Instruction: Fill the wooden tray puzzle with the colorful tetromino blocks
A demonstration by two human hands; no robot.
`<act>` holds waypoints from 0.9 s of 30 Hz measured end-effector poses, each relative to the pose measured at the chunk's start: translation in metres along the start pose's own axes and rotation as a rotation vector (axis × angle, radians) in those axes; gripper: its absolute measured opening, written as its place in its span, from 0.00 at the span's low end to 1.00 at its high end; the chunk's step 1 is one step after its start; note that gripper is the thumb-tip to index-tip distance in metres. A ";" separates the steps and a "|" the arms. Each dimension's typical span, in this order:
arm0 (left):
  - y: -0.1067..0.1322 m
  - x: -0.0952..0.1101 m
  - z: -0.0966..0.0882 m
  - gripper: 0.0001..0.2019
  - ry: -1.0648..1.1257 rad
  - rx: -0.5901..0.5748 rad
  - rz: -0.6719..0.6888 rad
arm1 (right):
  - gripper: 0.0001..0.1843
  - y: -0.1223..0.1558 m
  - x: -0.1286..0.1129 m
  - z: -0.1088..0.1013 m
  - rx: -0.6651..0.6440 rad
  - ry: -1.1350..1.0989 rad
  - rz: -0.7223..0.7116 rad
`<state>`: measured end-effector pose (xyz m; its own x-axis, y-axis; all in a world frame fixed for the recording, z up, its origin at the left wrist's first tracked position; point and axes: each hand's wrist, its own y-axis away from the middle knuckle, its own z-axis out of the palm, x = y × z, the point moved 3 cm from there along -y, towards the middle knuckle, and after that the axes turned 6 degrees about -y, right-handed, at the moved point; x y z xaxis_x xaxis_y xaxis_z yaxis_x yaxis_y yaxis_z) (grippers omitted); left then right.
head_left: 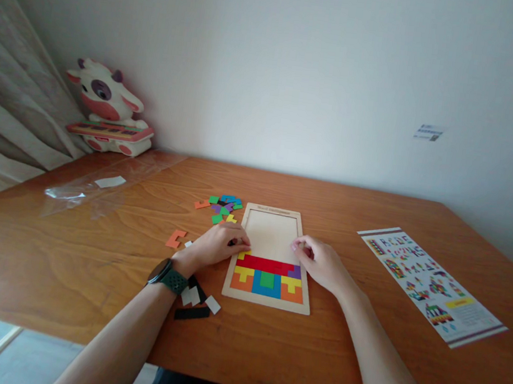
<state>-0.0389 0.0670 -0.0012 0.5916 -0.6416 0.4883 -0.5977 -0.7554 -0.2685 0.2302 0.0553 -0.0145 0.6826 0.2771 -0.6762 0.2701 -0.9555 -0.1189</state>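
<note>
A pale wooden puzzle tray lies in front of me, its near part filled with red, yellow, orange, blue, green and purple pieces. My left hand, with a dark watch on the wrist, reaches over the tray's left rim. Its fingers are pinched together at a yellow puzzle piece, which they partly cover. At the opposite rim is my right hand, its fingers curled and closed, the tips by the tray's inner edge. Whatever they hold, if anything, is hidden.
Several coloured pieces lie left of the tray, with an orange piece apart. Black and white pieces lie by my left wrist. A printed sheet is at right. Plastic wrapping and a cow toy stand left.
</note>
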 end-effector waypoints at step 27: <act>0.030 -0.042 -0.043 0.25 -0.120 -0.211 -0.405 | 0.15 0.001 -0.001 -0.001 0.005 -0.002 0.013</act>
<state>-0.1045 0.0770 0.0060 0.8506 -0.3214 0.4162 -0.3959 -0.9123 0.1045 0.2305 0.0541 -0.0134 0.6844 0.2647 -0.6794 0.2580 -0.9594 -0.1140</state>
